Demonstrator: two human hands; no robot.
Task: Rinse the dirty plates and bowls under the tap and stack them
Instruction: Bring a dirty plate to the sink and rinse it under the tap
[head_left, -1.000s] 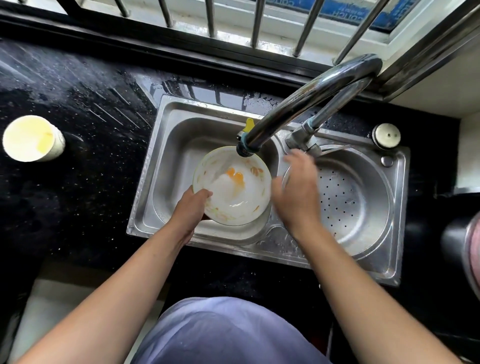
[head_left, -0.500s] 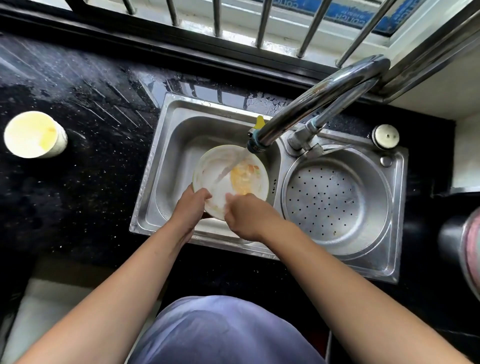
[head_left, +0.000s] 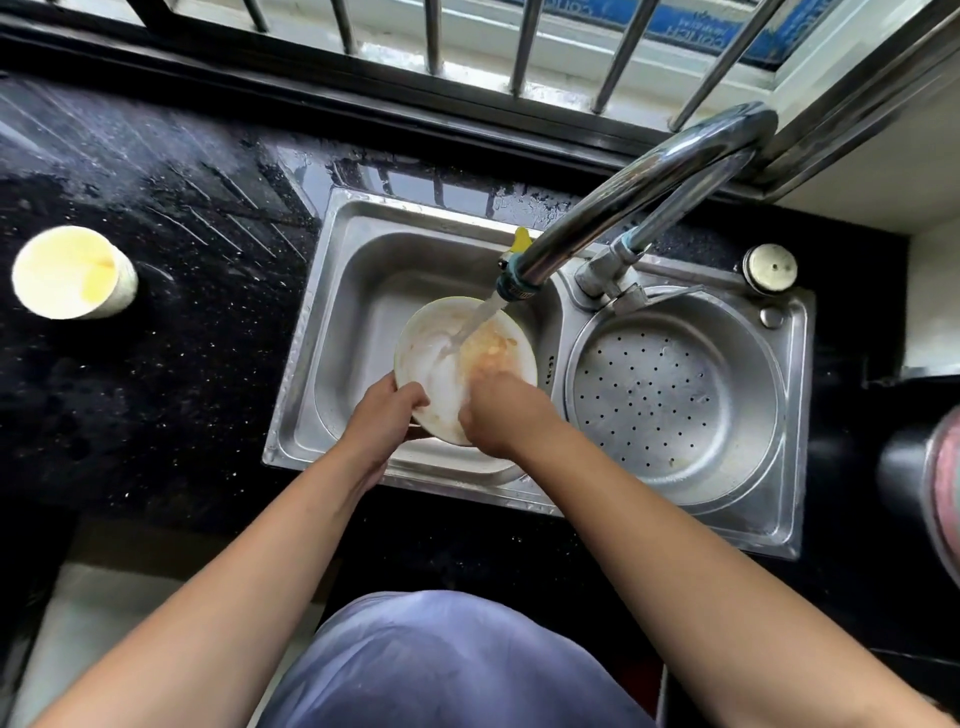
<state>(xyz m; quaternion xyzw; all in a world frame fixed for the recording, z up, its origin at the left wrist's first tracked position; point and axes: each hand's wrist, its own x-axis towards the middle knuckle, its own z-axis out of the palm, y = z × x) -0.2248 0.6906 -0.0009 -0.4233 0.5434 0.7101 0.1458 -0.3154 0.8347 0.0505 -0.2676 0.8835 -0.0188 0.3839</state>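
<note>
2 hands: left hand (head_left: 383, 415) fingers grip bowl (head_left: 441, 358); right hand (head_left: 498, 410) fingers inside, unclear.

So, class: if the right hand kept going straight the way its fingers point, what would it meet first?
The right hand already lies in the bowl; straight on, probably the water stream, though depth is unclear.

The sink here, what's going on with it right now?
A person is rinsing a dirty white bowl under the running chrome tap over the left basin of the steel double sink. The left hand grips the bowl's near rim; the right hand rubs inside, where orange residue remains. A cream cup sits on the black counter.
</note>
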